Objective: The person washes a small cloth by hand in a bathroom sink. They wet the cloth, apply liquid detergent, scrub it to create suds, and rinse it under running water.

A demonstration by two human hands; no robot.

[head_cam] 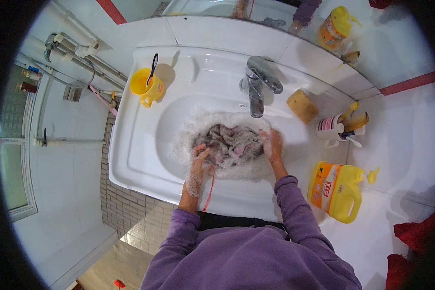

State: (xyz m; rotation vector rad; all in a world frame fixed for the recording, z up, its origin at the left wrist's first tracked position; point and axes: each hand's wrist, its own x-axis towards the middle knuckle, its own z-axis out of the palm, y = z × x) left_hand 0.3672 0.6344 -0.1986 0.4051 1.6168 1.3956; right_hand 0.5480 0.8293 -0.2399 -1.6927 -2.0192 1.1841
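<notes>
A wet grey and pinkish cloth (233,143) lies bunched in soapy water in the white washbasin (170,134). White suds (246,173) surround it. My left hand (198,159), wet with foam, is at the cloth's left edge, its fingers spread and slightly bent; whether they grip the fabric I cannot tell. At the right edge, my right hand (273,143) is partly covered by foam, and its fingertips are hidden at the cloth. A thin red cord (209,192) hangs over the basin's front beside my left wrist. The chrome faucet (255,92) stands behind the cloth.
On the basin's back left corner stands a yellow mug (146,87) with a black-handled toothbrush (153,67). To the right are a brown sponge (302,106), a striped cup (328,128) holding several items, and a yellow detergent jug (335,192). A mirror (210,9) runs behind the basin.
</notes>
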